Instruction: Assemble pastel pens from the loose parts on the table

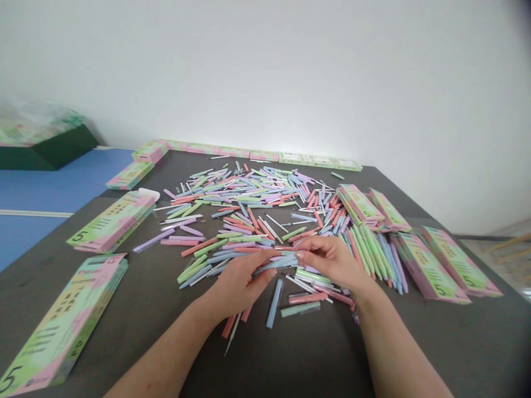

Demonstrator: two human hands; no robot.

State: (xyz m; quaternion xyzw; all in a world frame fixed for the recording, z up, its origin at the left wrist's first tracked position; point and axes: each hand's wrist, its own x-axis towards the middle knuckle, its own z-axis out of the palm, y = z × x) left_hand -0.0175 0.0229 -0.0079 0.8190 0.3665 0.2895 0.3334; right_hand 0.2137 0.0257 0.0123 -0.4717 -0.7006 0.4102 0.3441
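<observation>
Between my two hands, low over the pile, are a few light-blue pens point(282, 261). My left hand point(244, 275) is closed around one end of them, thumb below and fingers on top. At their other end, my right hand point(329, 257) pinches with thumb and forefinger; how many pens it grips is hidden. Under and beyond both hands spreads a heap of loose pens point(249, 193) in blue, green, red and purple, mixed with thin white refills point(275, 229). Nearer to me lie a blue pen barrel point(274, 304) and a green one point(301, 309).
Printed pen boxes point(112, 221) stand at the left, more boxes point(427, 265) at the right, and a row of boxes point(257, 156) along the back edge. A sorted row of pens point(375, 251) lies right of my right hand. A dark green bin point(62, 146) sits far left.
</observation>
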